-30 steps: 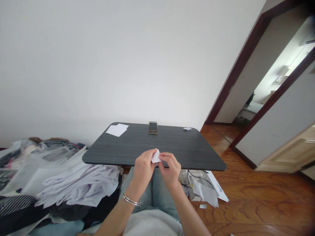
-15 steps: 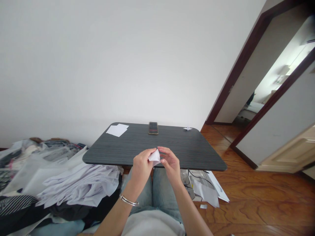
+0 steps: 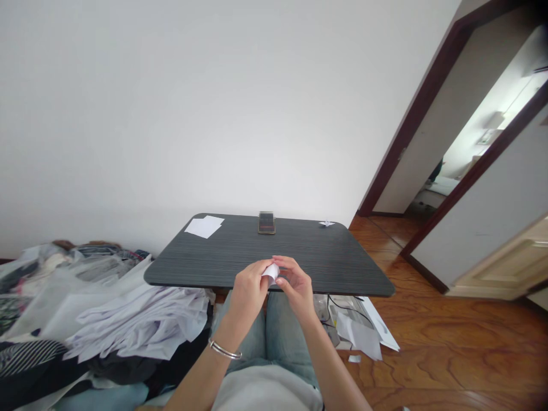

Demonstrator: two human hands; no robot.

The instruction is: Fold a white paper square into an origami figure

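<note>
A small piece of white paper (image 3: 271,273) is held between my two hands, above the near edge of the dark table (image 3: 240,251). My left hand (image 3: 249,285) grips its left side, thumb and fingers closed on it. From the right, my right hand (image 3: 296,283) pinches the paper's edge with its fingertips. The paper looks bent or curled, and its folds are partly hidden by my fingers. On the table's far right corner stands a folded paper crane (image 3: 326,223). White paper sheets (image 3: 204,226) lie at the far left.
A phone-like device (image 3: 266,222) leans at the table's back by the wall. Heaped clothes and fabric (image 3: 141,319) cover the floor at left. Papers (image 3: 358,334) and black cables (image 3: 349,309) lie below the table at right. A doorway stands beyond.
The paper has turned and curled between my fingers, so less of it shows. My hands have come slightly closer together.
</note>
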